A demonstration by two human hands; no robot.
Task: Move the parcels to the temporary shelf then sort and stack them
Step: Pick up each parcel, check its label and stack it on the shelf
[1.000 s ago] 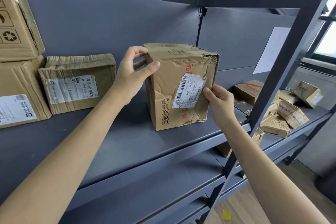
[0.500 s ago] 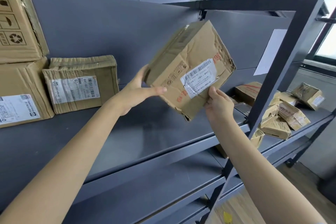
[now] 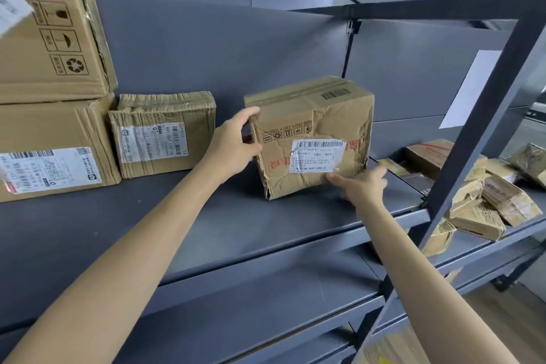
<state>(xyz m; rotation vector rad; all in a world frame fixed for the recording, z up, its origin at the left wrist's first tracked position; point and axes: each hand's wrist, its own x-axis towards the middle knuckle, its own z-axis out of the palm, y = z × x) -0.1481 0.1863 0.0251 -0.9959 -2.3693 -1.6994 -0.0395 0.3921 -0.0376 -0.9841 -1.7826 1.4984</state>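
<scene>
A crumpled cardboard parcel (image 3: 310, 139) sits on the grey shelf (image 3: 236, 224), its white shipping label (image 3: 317, 156) facing the camera and its printing upside down. Both arms reach forward and up from the bottom of the view. The left hand (image 3: 233, 146) grips the parcel's upper left edge, fingers curled over the top corner and thumb against the front face. The right hand (image 3: 362, 185) is at the parcel's lower right corner, thumb laid on the front face just under the label, fingers reaching beneath and behind; how tightly they close cannot be told. Left of the parcel, apart from it, stands a smaller labelled box (image 3: 162, 133); further left are two larger stacked cartons (image 3: 50, 68). Right of the parcel, beyond a dark upright post (image 3: 484, 127), small packages (image 3: 490, 204) lie heaped on a lower shelf.
</scene>
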